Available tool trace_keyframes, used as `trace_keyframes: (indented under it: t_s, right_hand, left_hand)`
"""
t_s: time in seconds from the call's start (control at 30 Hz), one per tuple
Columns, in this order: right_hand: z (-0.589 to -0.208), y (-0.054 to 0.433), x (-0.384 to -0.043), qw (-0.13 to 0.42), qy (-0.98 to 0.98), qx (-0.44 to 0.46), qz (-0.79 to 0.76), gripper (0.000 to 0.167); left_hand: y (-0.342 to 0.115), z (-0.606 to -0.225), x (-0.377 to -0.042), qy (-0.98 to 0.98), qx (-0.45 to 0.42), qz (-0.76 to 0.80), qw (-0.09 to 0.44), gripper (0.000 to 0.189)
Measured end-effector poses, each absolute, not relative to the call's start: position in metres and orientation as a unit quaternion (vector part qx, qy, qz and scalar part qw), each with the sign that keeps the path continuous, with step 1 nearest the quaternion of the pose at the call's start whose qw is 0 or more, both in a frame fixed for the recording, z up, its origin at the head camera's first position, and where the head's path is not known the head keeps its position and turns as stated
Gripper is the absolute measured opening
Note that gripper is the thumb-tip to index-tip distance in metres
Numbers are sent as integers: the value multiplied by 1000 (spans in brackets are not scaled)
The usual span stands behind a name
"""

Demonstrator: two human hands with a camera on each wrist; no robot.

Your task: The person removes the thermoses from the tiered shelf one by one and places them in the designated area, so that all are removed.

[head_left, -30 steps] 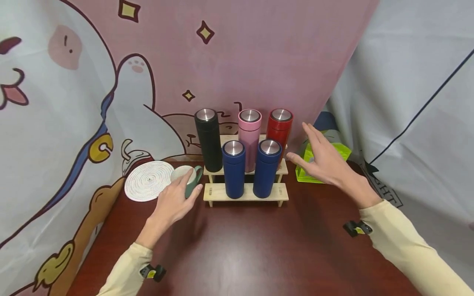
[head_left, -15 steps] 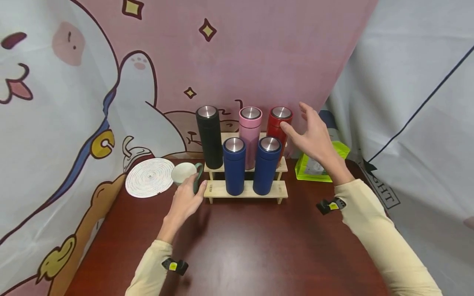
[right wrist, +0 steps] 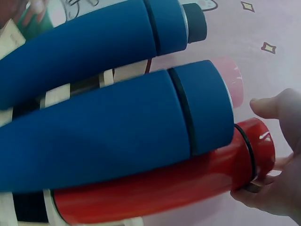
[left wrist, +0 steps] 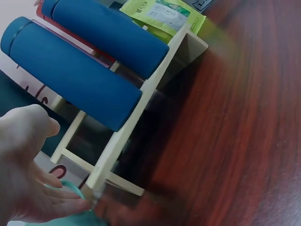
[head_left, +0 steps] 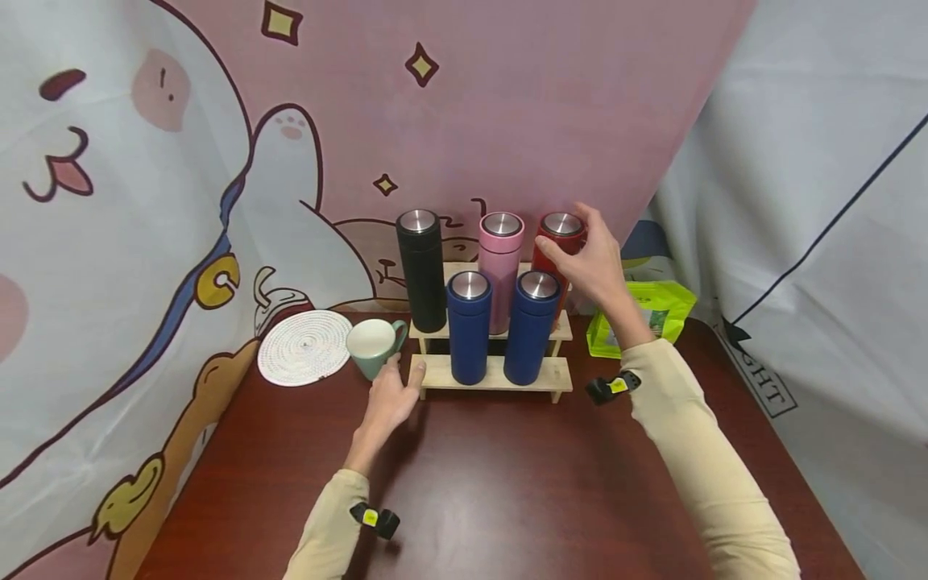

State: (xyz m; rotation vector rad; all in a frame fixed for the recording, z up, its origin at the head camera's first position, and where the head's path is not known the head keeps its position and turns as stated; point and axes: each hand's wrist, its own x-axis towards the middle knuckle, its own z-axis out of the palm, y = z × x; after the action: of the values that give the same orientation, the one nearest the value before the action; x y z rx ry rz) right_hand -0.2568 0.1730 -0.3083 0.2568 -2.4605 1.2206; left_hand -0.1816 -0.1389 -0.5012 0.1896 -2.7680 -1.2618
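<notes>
My left hand point(head_left: 389, 403) is in front of a green mug point(head_left: 370, 358) with a white inside, its fingers loosely extended near the mug's handle point(left wrist: 73, 188); whether they touch is unclear. At the top of a red thermos flask point(head_left: 563, 234), my right hand point(head_left: 596, 262) spreads around the lid. In the right wrist view its fingers point(right wrist: 254, 197) lie along the flask's neck, while the thumb point(right wrist: 265, 107) stands off from it. A black flask point(head_left: 422, 274) and a pink flask point(head_left: 500, 274) share the back step with the red one. Two blue flasks point(head_left: 470, 330) stand in front.
A two-step wooden rack point(head_left: 435, 374) carries the flasks on a dark red-brown table point(head_left: 493, 483). On the left lies a round white woven mat point(head_left: 304, 348). A lime-green pouch point(head_left: 670, 310) stands at the back right. Printed cloth point(head_left: 551, 105) hangs behind.
My right hand has moved left from beside the rack to around the red flask's lid. My left hand has drawn back from over the mug to in front of its handle.
</notes>
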Motion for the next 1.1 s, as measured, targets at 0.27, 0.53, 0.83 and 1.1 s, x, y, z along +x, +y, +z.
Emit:
trace_keyframes:
  t_s: [0.27,0.53,0.83,1.1]
  right_hand:
    - [-315,175,-260,187,-861,67,468,81]
    - [-319,178,-264,192,-851,64,484,77]
    - [-320,178,-260,201,-847,65,487,73]
    - [-308,193,-252,245,-841,66,478,70]
  left_hand:
    - [-126,-525,-189,-888,73,-448,70,72]
    - [-117,-544,-193,-864,82,-484,109,65]
    - [-116,-558,-189,-851,74,-504,130,61]
    - [-114,-562,-188,-841,92,-515,136,63]
